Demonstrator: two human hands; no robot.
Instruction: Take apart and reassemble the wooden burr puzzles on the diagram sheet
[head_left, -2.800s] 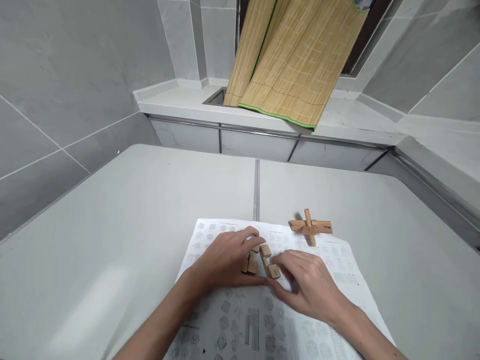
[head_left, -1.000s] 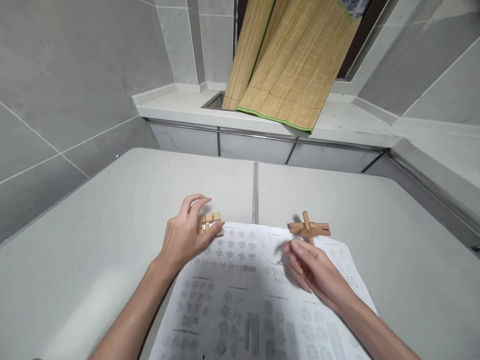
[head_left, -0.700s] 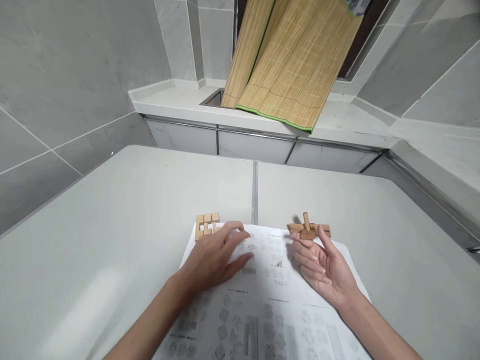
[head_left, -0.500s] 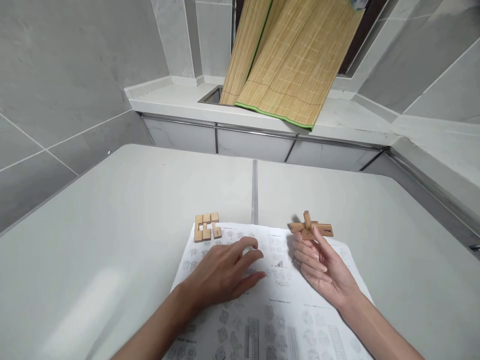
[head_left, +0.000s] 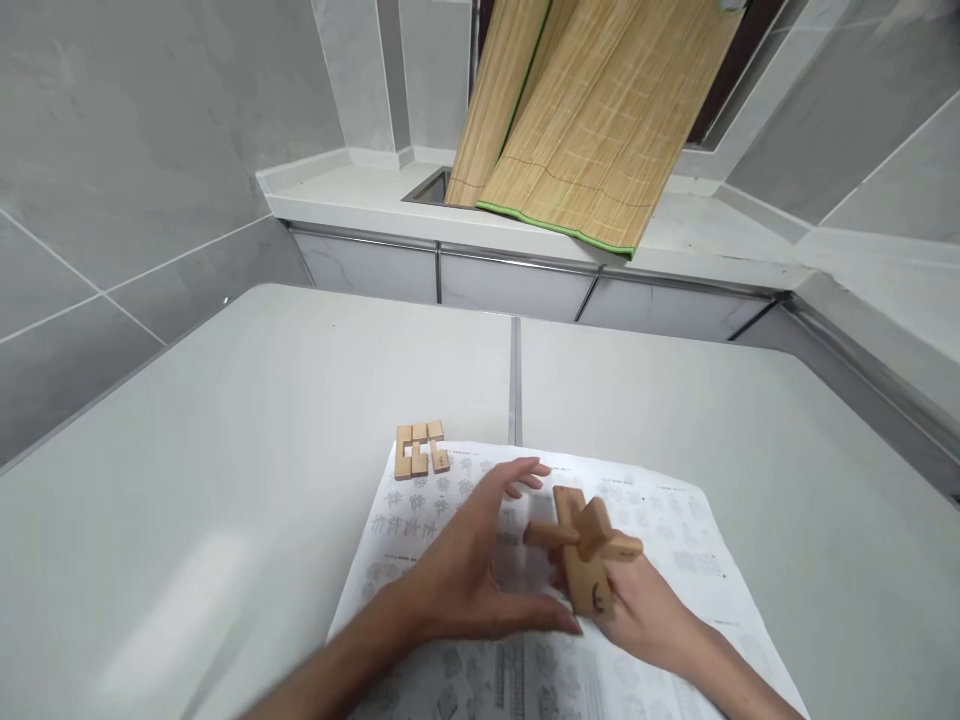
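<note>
In my right hand (head_left: 645, 610) is a partly joined wooden burr puzzle (head_left: 586, 548), its crossing notched bars raised above the sheet. A dark mark shows on the bar nearest me. My left hand (head_left: 480, 565) is just left of it, thumb and fingers spread wide, with nothing in it; the thumb tip is close to the puzzle's lower end. Three loose notched wooden pieces (head_left: 421, 450) lie side by side at the upper left corner of the printed instruction sheet (head_left: 667, 510). My right fingers are largely hidden behind the puzzle.
The sheet lies on a white table (head_left: 247, 420) with a seam (head_left: 515, 380) down its middle. Beyond the table is a white ledge (head_left: 337, 200) with a sink edge (head_left: 431, 187). A bamboo mat (head_left: 585, 130) hangs over the ledge. Grey tiled walls stand on both sides.
My right hand has brought the wooden puzzle left and nearer me, turning it. My left hand has opened wider and shifted a little toward it. The three loose pieces stay put.
</note>
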